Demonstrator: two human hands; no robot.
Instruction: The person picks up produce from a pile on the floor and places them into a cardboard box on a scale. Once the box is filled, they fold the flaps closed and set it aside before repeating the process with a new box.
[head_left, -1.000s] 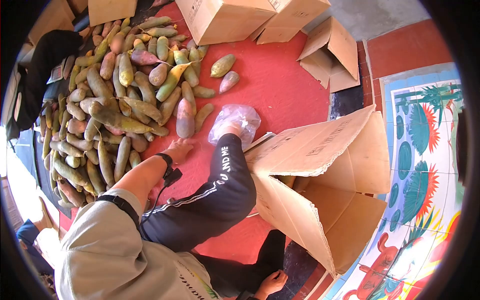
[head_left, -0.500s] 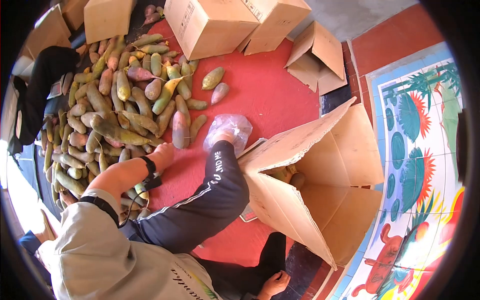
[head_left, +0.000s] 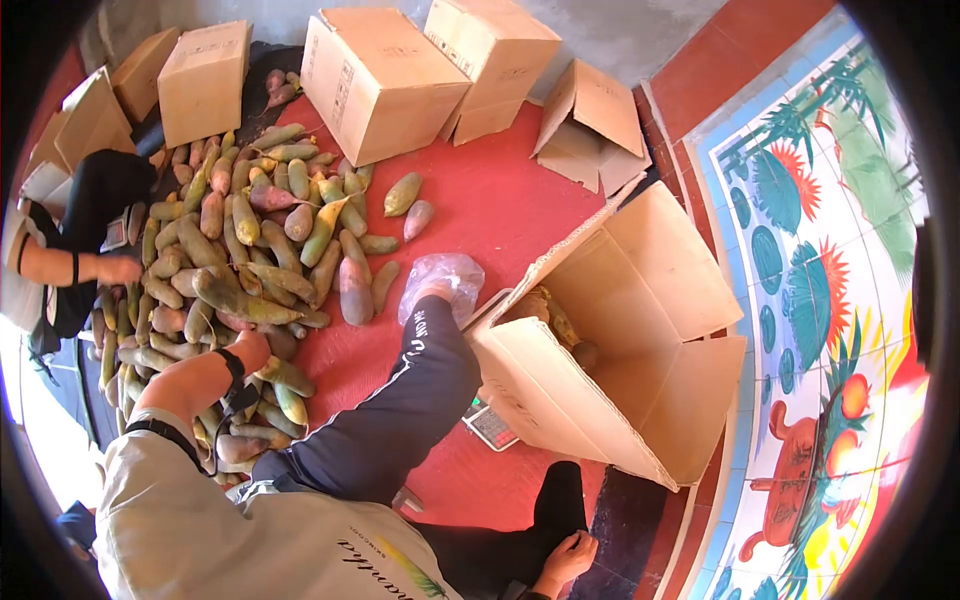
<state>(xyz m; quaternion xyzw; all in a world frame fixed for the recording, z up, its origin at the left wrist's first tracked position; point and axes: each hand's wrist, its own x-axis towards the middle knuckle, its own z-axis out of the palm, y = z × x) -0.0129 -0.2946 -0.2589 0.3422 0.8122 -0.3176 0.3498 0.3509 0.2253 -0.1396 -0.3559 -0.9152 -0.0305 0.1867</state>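
My left hand (head_left: 250, 350) reaches down onto a large pile of green and pink radishes (head_left: 215, 290), at its near right edge. Its fingers are hidden against the pile, so whether they grip a radish does not show. Close by lie a few green-brown radishes (head_left: 288, 376). My right hand (head_left: 570, 557) rests by my dark-clad knee, fingers curled, with nothing visible in it. Right of my leg, an open cardboard box (head_left: 540, 400) has several radishes (head_left: 560, 325) inside, partly hidden by its wall. A scale with a keypad (head_left: 492, 428) shows beneath the box's near side.
My outstretched foot has a clear plastic bag (head_left: 440, 285) around it, between pile and box. Cardboard boxes (head_left: 385, 85) stand along the back wall, with a smaller open box (head_left: 590, 125) at right. Another person's arm (head_left: 85, 268) reaches toward the pile from the left.
My left hand has moved back from beside the foot onto the pile. The other person's arm has come into view at left. The camera view has shifted; my right hand stays by the knee.
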